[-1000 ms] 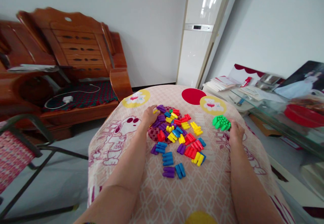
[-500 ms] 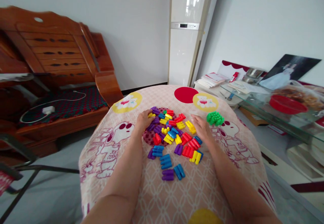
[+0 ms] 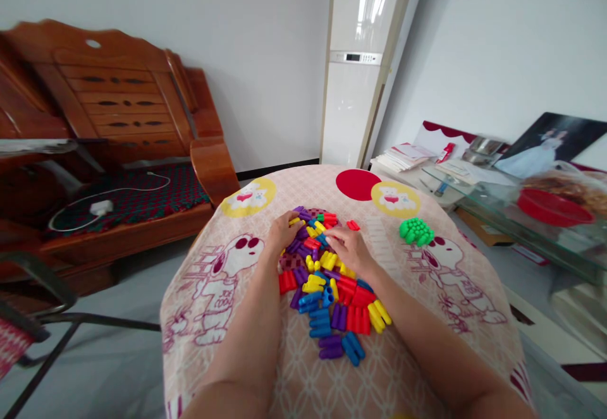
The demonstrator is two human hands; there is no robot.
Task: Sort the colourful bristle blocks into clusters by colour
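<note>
A loose pile of small ribbed plastic toy blocks (image 3: 320,322) in red, yellow, blue and purple lies in the middle of the cloth-covered table (image 3: 303,381). My left hand (image 3: 282,234) is cupped against the pile's far left side, fingers apart beside purple and yellow blocks. Over the pile's right side lies my right hand (image 3: 351,249), its fingers stretched leftward onto yellow and blue blocks. Some blocks are hidden under both hands. Closest to me are a purple block (image 3: 331,347) and a blue block (image 3: 353,348).
A bunch of green knobbed pieces (image 3: 416,232) sits apart on the right. One red block (image 3: 353,225) lies beyond my right hand. Left of the table stands a wooden bench (image 3: 114,109); a glass shelf (image 3: 531,232) with a red bowl (image 3: 554,206) is at the right.
My right hand has swept left from the pile's right edge onto the blocks, and the pile is bunched closer together. My left hand stays at the left side. The view has shifted slightly.
</note>
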